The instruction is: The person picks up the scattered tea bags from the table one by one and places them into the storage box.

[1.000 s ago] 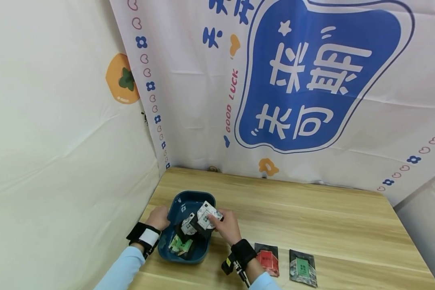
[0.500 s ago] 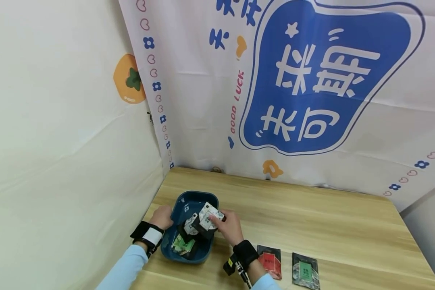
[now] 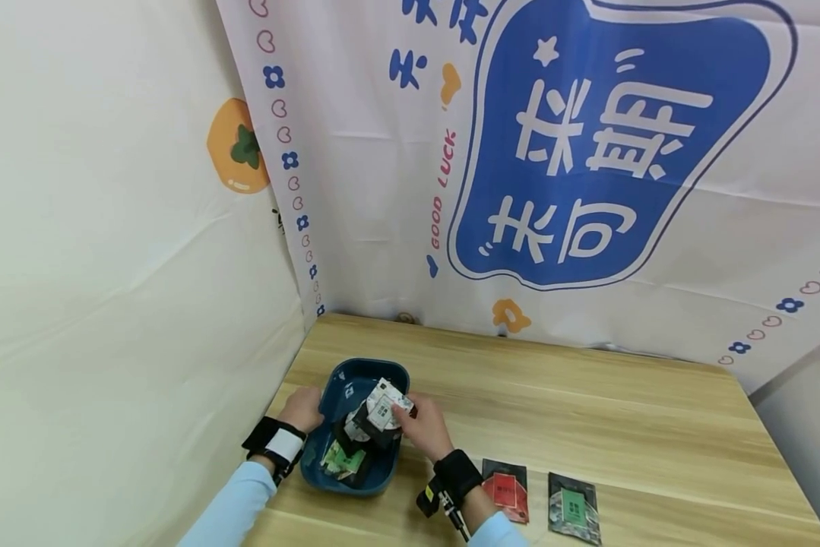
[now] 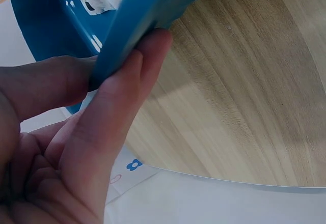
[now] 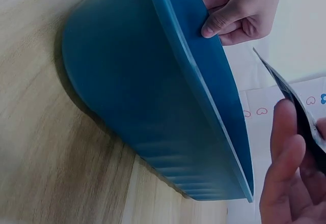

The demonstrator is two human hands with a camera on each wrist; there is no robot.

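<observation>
A person sat at a wooden table (image 3: 587, 410) in front of a printed backdrop (image 3: 587, 152), both hands at a blue tub (image 3: 344, 376) near the table's left edge. The left hand (image 3: 302, 409) gripped the tub's left rim, thumb inside and fingers (image 4: 127, 96) curled against the outer wall, as the left wrist view showed plainly. The right hand (image 3: 419, 425) pinched a black and white packet (image 3: 384, 403) between thumb and fingertips, holding it raised over the tub's right side; in the right wrist view only the packet's dark edge showed against the fingers (image 5: 285, 147). Several more packets lay heaped inside the tub, among them a green one (image 3: 341, 462) toward the near end and another black and white one (image 3: 356, 429) just below the held packet. Two packets lay flat on the table well to the right of the tub, side by side near the front edge: a red packet (image 3: 506, 490) and a green-labelled packet (image 3: 573, 507). Judging from this layout, two packets seemed already set out, one was in hand, and a handful remained in the tub.
</observation>
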